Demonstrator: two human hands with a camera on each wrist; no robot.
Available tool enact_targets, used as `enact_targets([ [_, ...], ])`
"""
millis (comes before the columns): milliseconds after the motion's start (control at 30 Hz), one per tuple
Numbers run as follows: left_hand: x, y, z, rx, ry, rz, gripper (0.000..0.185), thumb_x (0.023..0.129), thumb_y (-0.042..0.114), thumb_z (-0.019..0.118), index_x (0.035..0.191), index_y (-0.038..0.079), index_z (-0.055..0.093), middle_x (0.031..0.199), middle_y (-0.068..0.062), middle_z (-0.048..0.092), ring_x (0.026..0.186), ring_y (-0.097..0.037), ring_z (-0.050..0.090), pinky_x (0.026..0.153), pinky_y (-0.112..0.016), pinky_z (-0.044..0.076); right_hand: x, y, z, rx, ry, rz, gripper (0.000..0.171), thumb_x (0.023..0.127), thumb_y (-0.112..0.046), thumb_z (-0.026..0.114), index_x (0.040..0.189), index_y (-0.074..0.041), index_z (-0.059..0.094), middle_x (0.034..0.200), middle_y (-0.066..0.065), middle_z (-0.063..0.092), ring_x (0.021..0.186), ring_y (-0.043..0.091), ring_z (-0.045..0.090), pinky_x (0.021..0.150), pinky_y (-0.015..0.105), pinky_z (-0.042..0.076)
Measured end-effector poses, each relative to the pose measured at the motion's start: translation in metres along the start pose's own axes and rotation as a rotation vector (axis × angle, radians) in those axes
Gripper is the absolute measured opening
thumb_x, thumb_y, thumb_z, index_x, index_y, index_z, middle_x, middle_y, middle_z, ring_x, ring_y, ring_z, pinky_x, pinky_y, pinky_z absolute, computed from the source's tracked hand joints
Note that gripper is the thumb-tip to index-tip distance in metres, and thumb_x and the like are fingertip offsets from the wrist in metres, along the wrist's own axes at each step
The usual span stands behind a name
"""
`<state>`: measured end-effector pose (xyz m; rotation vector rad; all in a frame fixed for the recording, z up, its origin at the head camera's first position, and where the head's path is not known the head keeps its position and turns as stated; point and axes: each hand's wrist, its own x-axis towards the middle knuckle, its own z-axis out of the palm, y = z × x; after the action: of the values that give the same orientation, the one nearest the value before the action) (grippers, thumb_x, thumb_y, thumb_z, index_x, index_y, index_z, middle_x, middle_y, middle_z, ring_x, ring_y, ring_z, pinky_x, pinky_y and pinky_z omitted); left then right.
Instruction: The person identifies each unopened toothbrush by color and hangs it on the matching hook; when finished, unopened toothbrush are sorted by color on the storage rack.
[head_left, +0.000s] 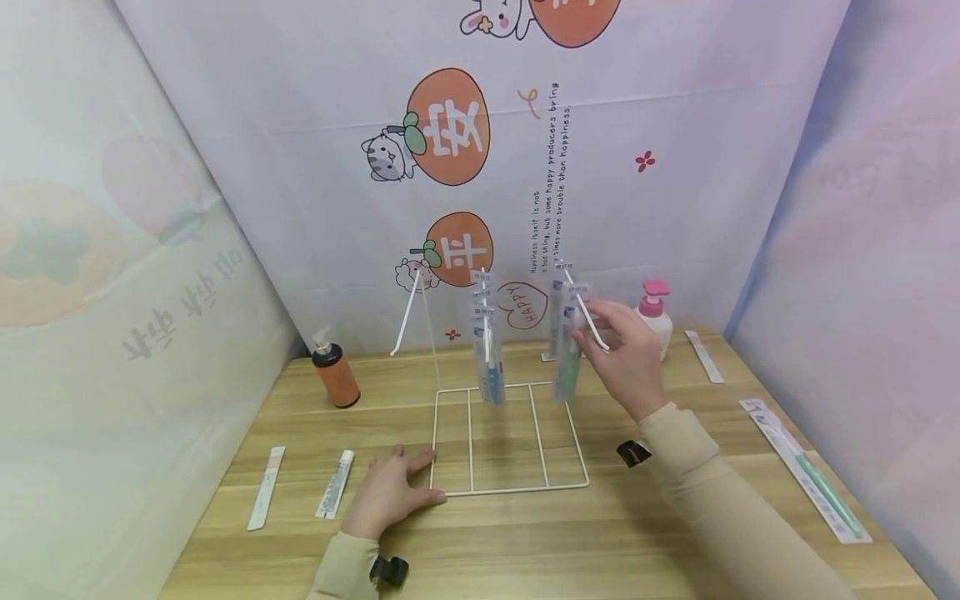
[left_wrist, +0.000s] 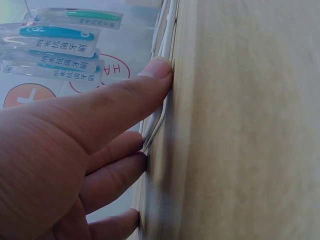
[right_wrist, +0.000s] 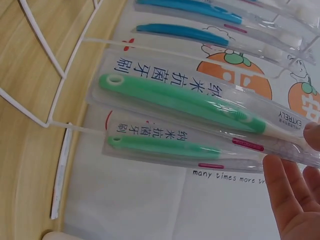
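Upright, green toothbrush pack (head_left: 567, 367) hangs — right hand (head_left: 628, 358) pinches it; left hand (head_left: 390, 492) flat, released.

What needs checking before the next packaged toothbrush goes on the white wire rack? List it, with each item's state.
1. White wire rack steadied: ok; the left hand rests flat on the wooden table, fingers against the base wire.
2. Right hand at the rack's right hook: ok, up beside the hanging packs.
3. Clear pack with the green toothbrush fully seated on the hook: cannot tell.
4. Packs with blue toothbrushes hanging on the middle hook: ok.
5. Another packaged toothbrush within reach: ok; a long pack with a green toothbrush lies on the table at right.
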<state>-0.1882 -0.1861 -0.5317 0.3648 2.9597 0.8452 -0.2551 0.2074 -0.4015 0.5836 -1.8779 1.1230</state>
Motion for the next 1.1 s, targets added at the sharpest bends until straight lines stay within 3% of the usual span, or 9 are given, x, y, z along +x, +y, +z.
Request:
enact_targets([
  [367,-0.001,0.002,-0.001,0.002,-0.004,-0.001,0.073,0.078,0.053,0.095,0.139,0.018,0.076,0.145,-0.022,0.066,0.147,-0.054,0.046,0.115,-0.081,0.029,0.01,0.014,0.01,-0.068,-0.007,0.013,0.04,0.088,0.007,0.085,0.125,0.003,0.072,0.124,0.019,0.073,0.099,0.035,0.076,0.081,0.009,0.056],
  [667,-0.001,0.001,-0.001,0.006,-0.003,-0.005,0.072,0.078,0.052,0.095,0.139,0.018,0.076,0.145,-0.023,0.065,0.147,-0.054,0.046,0.115,-0.08,0.03,0.013,0.019,0.016,-0.111,0.005,0.017,0.039,0.089,0.002,0.086,0.125,0.001,0.072,0.124,0.017,0.073,0.102,0.031,0.075,0.078,0.024,0.064],
  [933,-0.001,0.002,-0.001,0.01,0.004,-0.002,0.073,0.078,0.052,0.095,0.139,0.018,0.076,0.146,-0.024,0.065,0.146,-0.054,0.047,0.115,-0.081,0.029,0.012,0.018,0.018,-0.107,0.018,0.044,0.04,0.089,0.003,0.086,0.127,0.001,0.071,0.124,0.017,0.073,0.102,0.032,0.076,0.081,0.013,0.058],
  [1100,-0.001,0.001,-0.001,0.01,0.002,-0.003,0.073,0.078,0.053,0.095,0.139,0.019,0.076,0.146,-0.022,0.065,0.147,-0.053,0.046,0.115,-0.081,0.029,0.011,0.018,0.018,-0.081,0.019,0.058,0.041,0.09,0.003,0.085,0.128,0.001,0.07,0.125,0.018,0.073,0.104,0.033,0.076,0.081,0.012,0.058],
])
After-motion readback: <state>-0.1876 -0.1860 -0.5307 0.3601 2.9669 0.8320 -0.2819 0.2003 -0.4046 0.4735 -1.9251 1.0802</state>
